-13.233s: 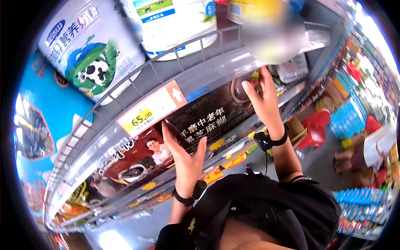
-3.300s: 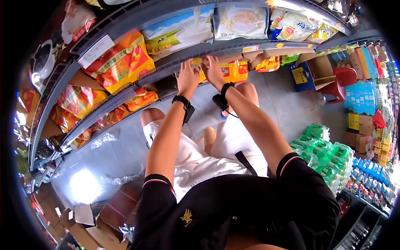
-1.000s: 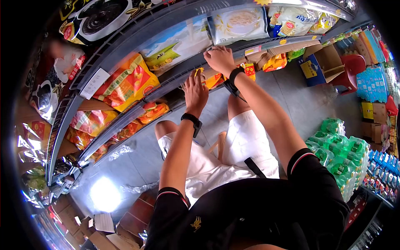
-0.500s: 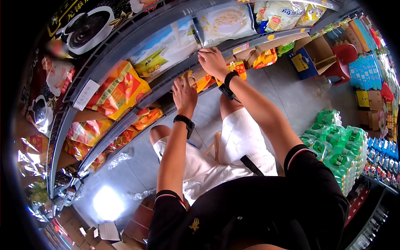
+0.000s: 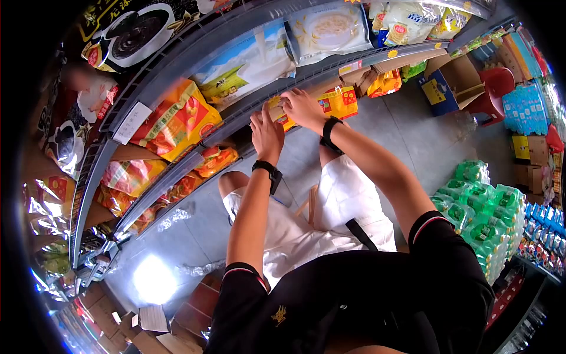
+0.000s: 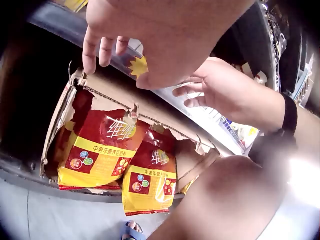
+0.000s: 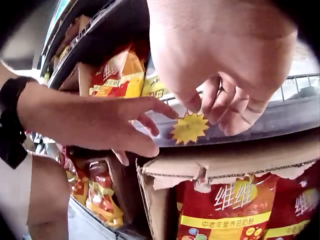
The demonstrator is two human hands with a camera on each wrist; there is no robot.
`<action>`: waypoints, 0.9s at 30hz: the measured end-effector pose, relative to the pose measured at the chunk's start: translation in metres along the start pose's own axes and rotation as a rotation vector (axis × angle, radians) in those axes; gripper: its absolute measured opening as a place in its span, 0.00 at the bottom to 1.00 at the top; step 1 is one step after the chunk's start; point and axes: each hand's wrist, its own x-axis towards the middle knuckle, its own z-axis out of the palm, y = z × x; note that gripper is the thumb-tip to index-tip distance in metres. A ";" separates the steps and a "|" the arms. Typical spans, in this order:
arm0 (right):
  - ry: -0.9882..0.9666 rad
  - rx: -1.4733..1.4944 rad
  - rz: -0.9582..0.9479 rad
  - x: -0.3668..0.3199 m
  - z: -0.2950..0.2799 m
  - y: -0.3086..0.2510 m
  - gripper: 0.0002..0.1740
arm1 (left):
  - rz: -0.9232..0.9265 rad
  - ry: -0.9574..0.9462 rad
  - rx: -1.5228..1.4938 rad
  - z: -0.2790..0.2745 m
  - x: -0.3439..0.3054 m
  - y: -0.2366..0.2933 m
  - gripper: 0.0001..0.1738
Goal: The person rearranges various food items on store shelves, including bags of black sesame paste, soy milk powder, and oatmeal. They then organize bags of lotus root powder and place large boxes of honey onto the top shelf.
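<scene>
A yellow star-shaped tag (image 7: 190, 128) sits at the grey shelf edge (image 7: 260, 122). In the right wrist view my right hand (image 7: 225, 45) comes from above, fingers curled, thumb and forefinger pinching the tag's top. My left hand (image 7: 117, 120) reaches in from the left with spread fingers, one fingertip close to the tag's side. Seen from the left wrist, my left hand (image 6: 165, 35) partly covers the tag (image 6: 138, 66), and my right hand (image 6: 225, 90) lies just beyond. Below is a torn-open cardboard box (image 6: 117, 99) with red and yellow soy milk powder bags (image 6: 97, 150).
Wire rails front the shelves, where more bags (image 5: 177, 121) and a blue-green pack (image 5: 244, 65) lie. Green bottle packs (image 5: 486, 218) stand on the floor at right, a blue carton (image 5: 439, 91) and red stool (image 5: 495, 88) farther back. Flattened cardboard (image 5: 159, 330) lies at lower left.
My right hand has moved left and down from the wire rail to the tag, closer to my left hand. Seconds earlier both hands were on a higher shelf at a black box.
</scene>
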 end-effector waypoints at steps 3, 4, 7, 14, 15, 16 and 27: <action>-0.018 0.015 0.028 0.001 0.002 0.001 0.19 | -0.007 0.016 -0.031 0.000 0.000 -0.001 0.41; -0.030 0.025 0.024 0.000 0.002 0.001 0.20 | -0.012 0.015 -0.040 0.000 0.000 -0.001 0.41; -0.058 0.072 -0.010 -0.001 0.001 0.001 0.22 | -0.045 -0.015 -0.050 -0.003 0.001 0.000 0.41; -0.107 -0.006 -0.016 0.001 -0.003 -0.001 0.21 | 0.036 -0.032 -0.015 -0.008 0.007 -0.001 0.44; -0.100 -0.016 -0.024 -0.001 -0.003 -0.001 0.21 | 0.057 -0.034 0.004 -0.007 0.008 -0.005 0.44; -0.112 -0.009 -0.027 0.000 -0.002 0.002 0.21 | 0.055 -0.037 0.006 -0.010 0.008 -0.003 0.45; -0.091 -0.039 -0.085 0.026 -0.100 -0.041 0.13 | 0.323 0.244 -0.167 -0.120 -0.012 -0.004 0.23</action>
